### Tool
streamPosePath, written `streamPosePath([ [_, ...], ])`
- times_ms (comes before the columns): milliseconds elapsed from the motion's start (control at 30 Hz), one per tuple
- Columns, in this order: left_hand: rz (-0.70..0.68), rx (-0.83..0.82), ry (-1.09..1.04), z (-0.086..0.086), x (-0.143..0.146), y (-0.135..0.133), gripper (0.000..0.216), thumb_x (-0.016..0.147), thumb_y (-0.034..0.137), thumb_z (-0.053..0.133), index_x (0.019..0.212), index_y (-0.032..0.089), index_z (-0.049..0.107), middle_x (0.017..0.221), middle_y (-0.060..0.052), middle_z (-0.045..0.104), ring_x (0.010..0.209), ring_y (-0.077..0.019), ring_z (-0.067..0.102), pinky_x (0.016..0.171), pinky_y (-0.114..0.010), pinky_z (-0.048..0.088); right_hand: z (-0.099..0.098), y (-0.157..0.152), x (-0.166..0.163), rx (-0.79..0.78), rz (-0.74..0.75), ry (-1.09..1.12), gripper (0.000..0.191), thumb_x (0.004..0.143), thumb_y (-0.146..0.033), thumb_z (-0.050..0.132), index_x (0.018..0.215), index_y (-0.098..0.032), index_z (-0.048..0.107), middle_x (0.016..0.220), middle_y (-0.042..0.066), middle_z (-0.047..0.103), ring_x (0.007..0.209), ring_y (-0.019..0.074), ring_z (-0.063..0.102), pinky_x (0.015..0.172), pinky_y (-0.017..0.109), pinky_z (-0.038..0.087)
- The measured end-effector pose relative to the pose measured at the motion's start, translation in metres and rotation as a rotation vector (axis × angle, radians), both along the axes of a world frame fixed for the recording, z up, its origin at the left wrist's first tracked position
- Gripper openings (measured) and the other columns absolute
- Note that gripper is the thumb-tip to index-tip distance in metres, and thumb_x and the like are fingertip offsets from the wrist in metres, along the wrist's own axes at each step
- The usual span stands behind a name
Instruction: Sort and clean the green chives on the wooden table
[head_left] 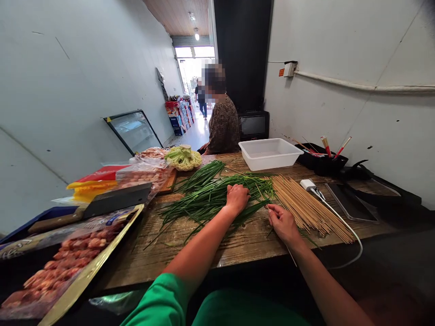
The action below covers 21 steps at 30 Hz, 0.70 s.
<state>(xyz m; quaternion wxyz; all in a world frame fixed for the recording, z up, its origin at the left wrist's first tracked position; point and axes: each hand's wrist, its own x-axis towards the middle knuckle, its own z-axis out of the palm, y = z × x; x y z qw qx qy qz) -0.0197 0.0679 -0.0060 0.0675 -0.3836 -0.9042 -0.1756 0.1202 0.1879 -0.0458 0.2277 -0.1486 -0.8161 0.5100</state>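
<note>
My left hand [238, 198] rests on a spread pile of long green garlic chives [200, 203], its fingers curled down into the leaves. Between the thumb and fingers of my right hand [282, 221] is a thin bamboo skewer [291, 256], its lower end sticking out below the wrist. A chive leaf [253, 211] runs toward the right fingertips; whether the skewer goes through it I cannot tell. Just right of the chives, many loose bamboo skewers [306, 203] lie in a flat bundle. A smaller chive bunch [205, 174] lies farther back.
Behind the skewers stands a white plastic tub [268, 156]. A cauliflower [183, 158] sits at the back. Left are a cleaver [117, 201] and bagged meat pieces [68, 258]. A charger [308, 184] with cable and a phone-like slab [351, 201] lie right. A person [224, 122] sits beyond the table.
</note>
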Motion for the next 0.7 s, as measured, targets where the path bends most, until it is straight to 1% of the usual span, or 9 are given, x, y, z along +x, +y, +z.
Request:
streamPosePath([
  [100,0.007,0.035,0.019,0.0,0.0,0.0,0.017,0.08,0.025,0.056,0.079,0.017,0.071,0.086,-0.012,0.066,0.093,-0.0262,0.055,0.085,-0.041,0.034,0.001,0.0,0.0,-0.002,-0.001,0.003,0.037,0.08,-0.039,0.046,0.098,-0.014,0.065,0.051,0.0,0.055,0.045,0.0128,0.047,0.045,0.025,0.037],
  [200,0.029,0.153,-0.014,-0.002,-0.003,0.001,0.018,0.08,0.023,0.053,0.077,0.018,0.07,0.083,-0.009,0.068,0.087,-0.0223,0.059,0.083,-0.037,0.037,0.003,-0.002,0.001,0.0,-0.007,0.036,0.035,0.079,-0.039,0.047,0.096,-0.015,0.066,0.052,0.001,0.057,0.046,0.0131,0.048,0.045,0.025,0.038],
  [267,0.053,0.285,-0.103,-0.004,-0.007,0.003,0.019,0.081,0.022,0.051,0.078,0.017,0.069,0.08,-0.007,0.069,0.078,-0.018,0.06,0.078,-0.032,0.04,0.005,-0.003,0.002,-0.001,-0.005,0.048,0.035,0.078,-0.039,0.048,0.096,-0.015,0.066,0.052,0.001,0.056,0.046,0.013,0.048,0.045,0.024,0.038],
  [367,0.075,0.492,-0.298,-0.007,-0.014,0.005,0.019,0.082,0.02,0.049,0.079,0.015,0.067,0.07,-0.004,0.068,0.065,-0.0129,0.06,0.066,-0.024,0.044,0.008,-0.005,0.003,-0.019,0.022,0.032,0.037,0.078,-0.04,0.047,0.097,-0.013,0.065,0.051,-0.001,0.054,0.045,0.0118,0.046,0.045,0.024,0.037],
  [433,0.073,0.58,-0.421,-0.008,-0.018,0.006,0.016,0.081,0.018,0.05,0.079,0.013,0.066,0.065,-0.002,0.067,0.058,-0.0108,0.058,0.06,-0.022,0.044,0.009,-0.006,0.003,-0.029,0.04,0.011,0.039,0.078,-0.041,0.046,0.098,-0.013,0.065,0.051,-0.001,0.053,0.045,0.0116,0.046,0.044,0.024,0.037],
  [567,0.035,0.674,-0.543,-0.005,-0.018,0.006,0.013,0.079,0.015,0.052,0.08,0.012,0.064,0.065,-0.002,0.067,0.054,-0.0089,0.057,0.055,-0.019,0.045,0.011,-0.007,0.004,-0.014,0.059,-0.005,0.041,0.076,-0.041,0.047,0.099,-0.012,0.065,0.051,-0.001,0.053,0.045,0.0125,0.047,0.045,0.025,0.037],
  [700,0.007,0.684,-0.539,-0.003,-0.015,0.007,0.013,0.078,0.015,0.053,0.082,0.012,0.065,0.065,-0.002,0.067,0.054,-0.0087,0.057,0.055,-0.019,0.045,0.01,-0.007,0.003,-0.039,0.085,-0.001,0.04,0.077,-0.039,0.047,0.099,-0.011,0.065,0.051,-0.001,0.053,0.044,0.0119,0.046,0.044,0.025,0.036],
])
